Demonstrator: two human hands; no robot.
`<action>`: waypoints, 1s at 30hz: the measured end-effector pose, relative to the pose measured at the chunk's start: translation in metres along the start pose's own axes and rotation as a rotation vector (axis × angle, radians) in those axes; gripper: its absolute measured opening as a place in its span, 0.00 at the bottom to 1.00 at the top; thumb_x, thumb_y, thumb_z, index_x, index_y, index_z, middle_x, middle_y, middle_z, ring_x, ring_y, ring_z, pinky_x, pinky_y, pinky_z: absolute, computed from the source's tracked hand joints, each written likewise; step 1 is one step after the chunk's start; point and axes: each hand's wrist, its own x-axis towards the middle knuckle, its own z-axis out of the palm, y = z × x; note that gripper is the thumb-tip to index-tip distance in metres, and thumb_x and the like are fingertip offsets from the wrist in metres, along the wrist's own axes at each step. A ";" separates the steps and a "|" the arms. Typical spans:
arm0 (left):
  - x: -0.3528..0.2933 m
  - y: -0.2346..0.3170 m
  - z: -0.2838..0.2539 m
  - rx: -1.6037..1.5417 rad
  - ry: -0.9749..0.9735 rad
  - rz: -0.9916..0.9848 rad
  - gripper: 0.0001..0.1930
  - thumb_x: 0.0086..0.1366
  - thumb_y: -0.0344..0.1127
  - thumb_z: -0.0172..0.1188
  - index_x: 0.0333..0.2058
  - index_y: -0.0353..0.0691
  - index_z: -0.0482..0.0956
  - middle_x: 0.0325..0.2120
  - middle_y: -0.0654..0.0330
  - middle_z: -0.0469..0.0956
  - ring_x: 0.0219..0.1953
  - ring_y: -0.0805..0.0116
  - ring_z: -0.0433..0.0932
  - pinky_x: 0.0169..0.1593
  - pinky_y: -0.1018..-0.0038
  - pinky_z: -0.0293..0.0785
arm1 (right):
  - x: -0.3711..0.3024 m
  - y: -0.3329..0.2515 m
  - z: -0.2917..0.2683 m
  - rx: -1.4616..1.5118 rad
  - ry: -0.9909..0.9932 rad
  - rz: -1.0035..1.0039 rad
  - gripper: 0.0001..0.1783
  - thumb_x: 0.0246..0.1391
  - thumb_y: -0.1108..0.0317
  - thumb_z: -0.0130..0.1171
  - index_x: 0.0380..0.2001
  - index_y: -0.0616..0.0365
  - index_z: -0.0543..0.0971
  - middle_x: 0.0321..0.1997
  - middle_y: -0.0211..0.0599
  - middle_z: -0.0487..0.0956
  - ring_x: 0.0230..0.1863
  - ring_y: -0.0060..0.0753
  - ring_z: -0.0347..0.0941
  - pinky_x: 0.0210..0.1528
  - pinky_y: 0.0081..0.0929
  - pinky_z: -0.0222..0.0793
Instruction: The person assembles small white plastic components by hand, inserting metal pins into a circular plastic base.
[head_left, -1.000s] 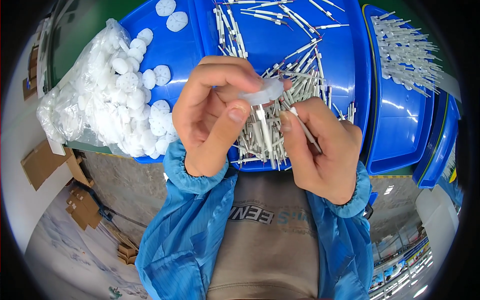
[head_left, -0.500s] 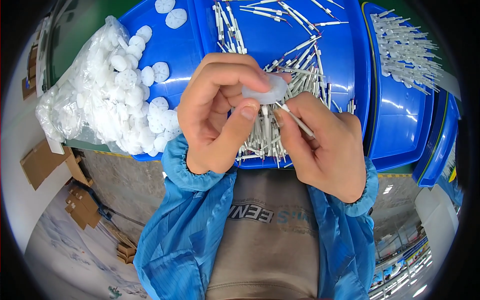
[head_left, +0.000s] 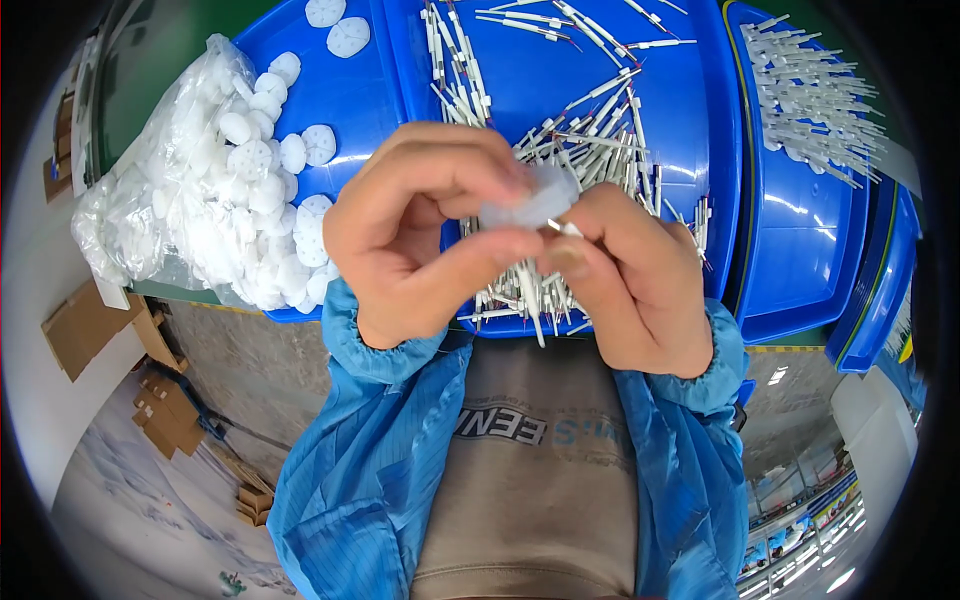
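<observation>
Over the middle blue tray, my left hand [head_left: 410,230] pinches a translucent white plastic disc [head_left: 530,205] between thumb and fingers. The disc is tilted and blurred by motion. From its underside a thin white stick [head_left: 530,300] points down toward me. My right hand [head_left: 640,280] is closed at the disc's right edge, with thumb and index finger on another thin white stick [head_left: 566,229]. Only a short end of that stick shows; whether it sits in the disc is hidden. Beneath both hands lies a pile of similar white sticks [head_left: 600,160], some with reddish ends.
At left, a clear plastic bag [head_left: 130,220] spills many white discs [head_left: 265,190] into a blue tray [head_left: 360,95]. The middle blue tray [head_left: 680,110] holds the loose sticks. A blue tray [head_left: 800,270] at right holds discs bristling with sticks [head_left: 810,100].
My left hand has shifted slightly left and down, tilting the disc. My right hand has closed in on the disc's edge, and its stick, earlier visible along the fingers, is mostly hidden.
</observation>
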 end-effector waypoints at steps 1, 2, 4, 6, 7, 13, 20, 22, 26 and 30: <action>0.000 0.001 0.000 0.002 0.004 0.016 0.17 0.49 0.20 0.73 0.38 0.27 0.79 0.42 0.48 0.76 0.39 0.65 0.82 0.43 0.75 0.81 | 0.000 0.003 0.006 0.041 0.067 -0.060 0.09 0.58 0.74 0.58 0.42 0.58 0.75 0.22 0.37 0.78 0.18 0.38 0.76 0.19 0.28 0.67; 0.003 0.001 0.001 0.033 0.027 0.077 0.16 0.48 0.24 0.75 0.36 0.28 0.80 0.38 0.49 0.78 0.37 0.64 0.82 0.42 0.75 0.81 | 0.000 0.004 0.010 0.082 0.134 -0.121 0.10 0.57 0.71 0.61 0.42 0.56 0.75 0.17 0.36 0.76 0.16 0.40 0.75 0.15 0.32 0.67; 0.003 0.001 -0.005 0.103 0.001 0.100 0.16 0.47 0.25 0.76 0.35 0.29 0.81 0.36 0.49 0.79 0.37 0.64 0.82 0.41 0.75 0.80 | -0.004 -0.001 0.009 -0.041 0.110 -0.118 0.10 0.57 0.75 0.60 0.43 0.59 0.76 0.23 0.38 0.78 0.19 0.39 0.77 0.20 0.30 0.69; 0.003 0.002 -0.008 0.170 -0.029 0.124 0.17 0.46 0.27 0.77 0.34 0.30 0.81 0.34 0.49 0.80 0.36 0.64 0.82 0.40 0.75 0.80 | -0.007 -0.010 0.008 -0.282 0.074 -0.129 0.12 0.55 0.79 0.59 0.44 0.64 0.76 0.28 0.42 0.81 0.22 0.39 0.79 0.25 0.29 0.73; 0.004 0.002 -0.008 0.178 -0.045 0.149 0.17 0.46 0.28 0.78 0.34 0.31 0.82 0.33 0.50 0.80 0.36 0.63 0.82 0.39 0.75 0.80 | -0.008 -0.009 0.008 -0.283 0.074 -0.129 0.12 0.55 0.79 0.59 0.44 0.64 0.76 0.28 0.42 0.81 0.22 0.39 0.79 0.25 0.29 0.73; 0.010 0.004 -0.002 0.212 -0.130 0.260 0.17 0.46 0.30 0.77 0.34 0.31 0.81 0.36 0.48 0.78 0.35 0.57 0.83 0.39 0.69 0.81 | 0.002 0.029 0.012 -0.116 0.222 -0.429 0.15 0.46 0.72 0.66 0.39 0.59 0.76 0.26 0.35 0.76 0.22 0.38 0.74 0.19 0.32 0.69; 0.017 0.004 -0.016 0.468 -0.342 0.384 0.20 0.46 0.29 0.78 0.39 0.34 0.81 0.44 0.47 0.67 0.37 0.54 0.84 0.41 0.67 0.86 | 0.000 0.024 -0.002 -0.274 0.108 -0.347 0.10 0.42 0.73 0.66 0.31 0.57 0.78 0.30 0.36 0.69 0.28 0.40 0.67 0.29 0.34 0.65; 0.014 -0.002 -0.016 0.479 -0.283 0.587 0.16 0.47 0.25 0.75 0.37 0.33 0.85 0.45 0.49 0.71 0.39 0.60 0.83 0.45 0.71 0.84 | -0.002 0.018 -0.005 -0.254 0.086 -0.296 0.10 0.42 0.74 0.66 0.31 0.57 0.78 0.30 0.37 0.69 0.28 0.40 0.66 0.29 0.33 0.64; 0.010 0.002 -0.011 0.437 -0.219 0.442 0.17 0.45 0.26 0.77 0.37 0.31 0.84 0.43 0.48 0.72 0.41 0.56 0.83 0.45 0.71 0.85 | -0.003 0.022 0.002 -0.160 0.105 -0.275 0.10 0.41 0.77 0.63 0.31 0.59 0.78 0.30 0.38 0.69 0.27 0.40 0.65 0.28 0.33 0.61; 0.016 0.005 -0.018 0.457 -0.292 0.384 0.21 0.43 0.30 0.80 0.34 0.29 0.81 0.39 0.48 0.70 0.37 0.52 0.84 0.42 0.66 0.86 | -0.003 0.021 -0.001 -0.155 0.086 -0.287 0.11 0.41 0.76 0.63 0.32 0.60 0.78 0.30 0.38 0.69 0.27 0.40 0.65 0.28 0.33 0.61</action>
